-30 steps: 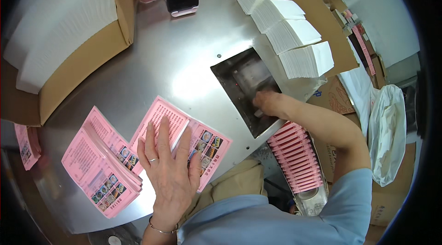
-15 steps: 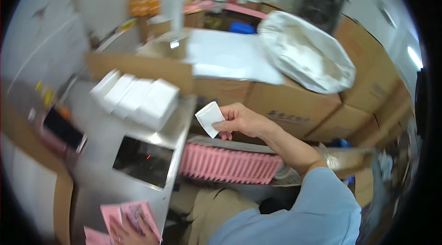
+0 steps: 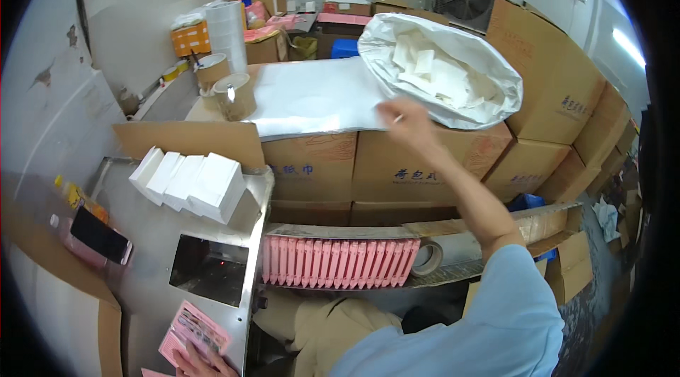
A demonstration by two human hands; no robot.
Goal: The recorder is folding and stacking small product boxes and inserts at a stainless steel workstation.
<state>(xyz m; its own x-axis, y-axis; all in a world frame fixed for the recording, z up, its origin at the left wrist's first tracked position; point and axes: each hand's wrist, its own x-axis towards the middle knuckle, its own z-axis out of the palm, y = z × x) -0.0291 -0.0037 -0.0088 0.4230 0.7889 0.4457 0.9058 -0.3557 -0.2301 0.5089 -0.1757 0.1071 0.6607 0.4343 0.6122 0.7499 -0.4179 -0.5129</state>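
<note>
The left hand (image 3: 203, 363) rests on a pack (image 3: 194, 327) on the table (image 3: 144, 292). Ahead of it is the table's opening (image 3: 205, 272); farther ahead stand paper stacks (image 3: 198, 186). The phone (image 3: 101, 235) is ahead to its left. The right hand (image 3: 409, 123) is near the sack (image 3: 453, 76), which lies on cartons (image 3: 418, 164) ahead. Nearer the body than this hand, a row of packets (image 3: 340, 262) stands left of the tape roll (image 3: 425, 258).
</note>
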